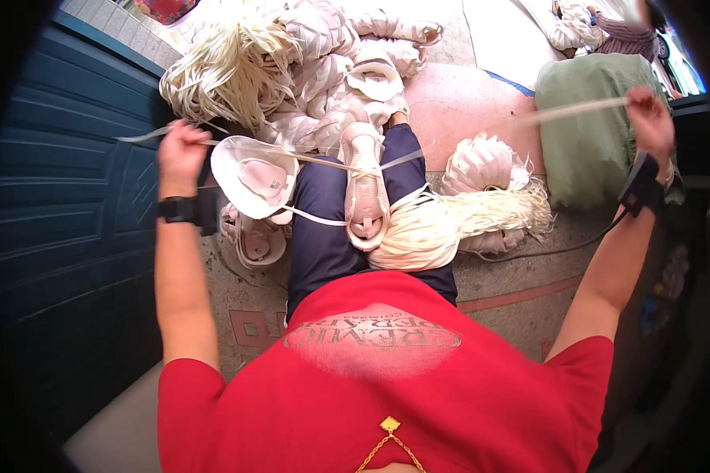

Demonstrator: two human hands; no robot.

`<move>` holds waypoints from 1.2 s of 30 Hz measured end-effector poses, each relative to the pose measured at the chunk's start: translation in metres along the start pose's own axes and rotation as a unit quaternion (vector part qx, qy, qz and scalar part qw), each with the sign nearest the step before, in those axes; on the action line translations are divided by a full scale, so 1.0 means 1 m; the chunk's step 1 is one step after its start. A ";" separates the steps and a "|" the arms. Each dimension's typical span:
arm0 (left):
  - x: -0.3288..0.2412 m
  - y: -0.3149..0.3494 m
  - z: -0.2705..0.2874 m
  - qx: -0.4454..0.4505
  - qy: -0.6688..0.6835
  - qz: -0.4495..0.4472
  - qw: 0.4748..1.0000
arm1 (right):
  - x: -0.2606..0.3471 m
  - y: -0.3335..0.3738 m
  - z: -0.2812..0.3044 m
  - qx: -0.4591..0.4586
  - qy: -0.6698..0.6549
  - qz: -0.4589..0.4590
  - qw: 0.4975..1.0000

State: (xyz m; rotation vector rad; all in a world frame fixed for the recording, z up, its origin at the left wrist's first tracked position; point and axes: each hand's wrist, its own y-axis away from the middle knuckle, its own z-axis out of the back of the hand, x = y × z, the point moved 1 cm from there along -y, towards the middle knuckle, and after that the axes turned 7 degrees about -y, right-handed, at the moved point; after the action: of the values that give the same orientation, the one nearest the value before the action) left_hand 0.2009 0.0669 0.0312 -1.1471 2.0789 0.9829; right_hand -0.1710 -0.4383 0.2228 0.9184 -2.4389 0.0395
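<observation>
A shoe (365, 189) lies on the person's lap, between the two raised hands. The left hand (180, 151) is up at the left, the right hand (649, 118) up at the far right, and a lace (564, 111) runs from the shoe out to each. A second shoe (254, 180) lies just left of the lap. A lace bundle (442, 225) rests to the right of the lap on the floor (497, 280). Behind, a shoe pile (331, 71) sits with another lace bundle (221, 67) at its left. A sack (588, 134) stands at the right.
</observation>
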 end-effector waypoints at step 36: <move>0.208 0.100 -0.045 0.128 -0.729 -0.110 0.664 | -0.350 0.102 0.142 0.442 0.838 0.162 0.275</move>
State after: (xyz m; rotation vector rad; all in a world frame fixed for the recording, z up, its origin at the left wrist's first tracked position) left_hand 0.0090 -0.0286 -0.0669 -0.1397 0.6527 0.8956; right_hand -0.0806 -0.1777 -0.0542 0.1160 -0.1681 1.6429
